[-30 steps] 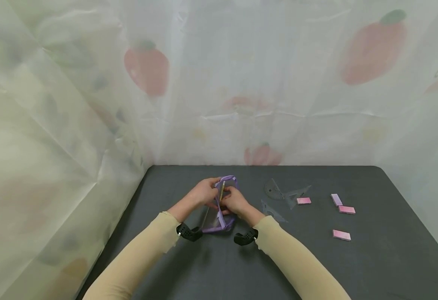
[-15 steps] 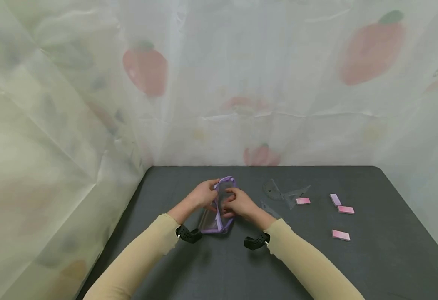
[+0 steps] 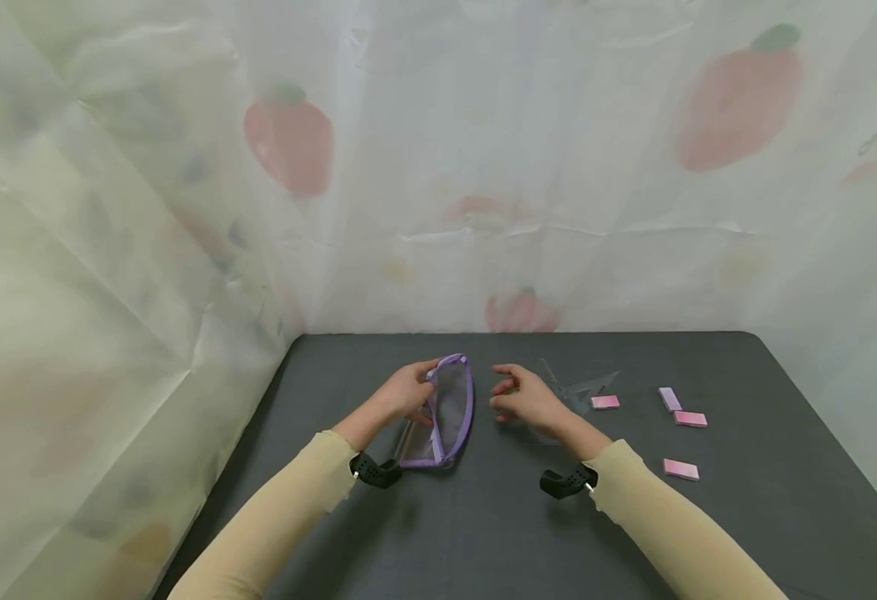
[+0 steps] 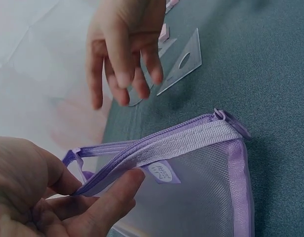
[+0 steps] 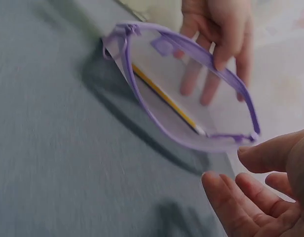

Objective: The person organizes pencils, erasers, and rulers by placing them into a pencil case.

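My left hand (image 3: pixel 408 392) pinches the zipped edge of a purple mesh pencil case (image 4: pixel 191 139), thumb on one side and fingers on the other. The case gapes open toward the right. Inside it lies a yellow-and-dark pencil (image 5: pixel 164 96), seen in the right wrist view. Apart from the case, to its right, my right hand (image 3: pixel 524 400) hovers over the table with loosely bent fingers and nothing between them. Just beyond that hand is a clear set square (image 3: pixel 592 390); another set square (image 4: pixel 184 69) shows in the left wrist view. The hand partly covers these clear drawing tools.
Small pink eraser-like blocks lie to the right: one beside the set square (image 3: pixel 605 402), one farther right (image 3: pixel 689 419) touching a lilac block (image 3: pixel 669 399), and another nearer (image 3: pixel 681 469). A pale curtain with fruit prints (image 3: pixel 408 275) hangs behind the dark table (image 3: pixel 483 533).
The right hand has let go of the pencil inside the case, come out and moved right toward the clear drawing tools. The left hand keeps its hold on the case.
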The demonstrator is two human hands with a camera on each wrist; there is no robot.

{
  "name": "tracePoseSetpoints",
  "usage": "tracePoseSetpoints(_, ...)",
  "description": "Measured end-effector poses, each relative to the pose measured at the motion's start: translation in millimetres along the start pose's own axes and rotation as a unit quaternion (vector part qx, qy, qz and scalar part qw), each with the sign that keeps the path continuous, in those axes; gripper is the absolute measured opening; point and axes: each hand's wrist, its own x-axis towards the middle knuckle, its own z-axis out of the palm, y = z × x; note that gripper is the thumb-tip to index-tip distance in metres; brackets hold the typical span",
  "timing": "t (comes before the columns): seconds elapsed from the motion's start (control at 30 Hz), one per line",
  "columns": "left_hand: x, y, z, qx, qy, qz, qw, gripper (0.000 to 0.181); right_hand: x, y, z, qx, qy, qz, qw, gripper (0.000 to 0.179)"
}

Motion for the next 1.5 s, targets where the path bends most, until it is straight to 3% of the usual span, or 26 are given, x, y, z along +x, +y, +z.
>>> tracePoseSetpoints(0.3,2.1,-4.9,-0.5,-0.025,0.005,0.003,0.9997,0.06,-19.6,7.1,-52.1,-0.083,0.018,-0.033,0.9958,0.065)
tracePoseSetpoints(0.7,2.1,-8.6,-0.8,-0.027,0.005,-0.001,0.9996,0.059,-54.2,12.4,-113.1,-0.169,0.06,-0.03,0.9833,0.067)
tracePoseSetpoints(1.3,3.4,-9.0,-1.5,-0.032,-0.001,0.004,0.9995,0.057,-119.1,39.4,-164.3,-0.232,0.099,-0.022,0.9673,0.069)
tracePoseSetpoints(1.5,2.2,-9.1,-3.1,-0.034,0.002,0.003,0.9994,0.058,-138.3,52.8,-176.1,-0.262,0.108,-0.037,0.9582,0.068)
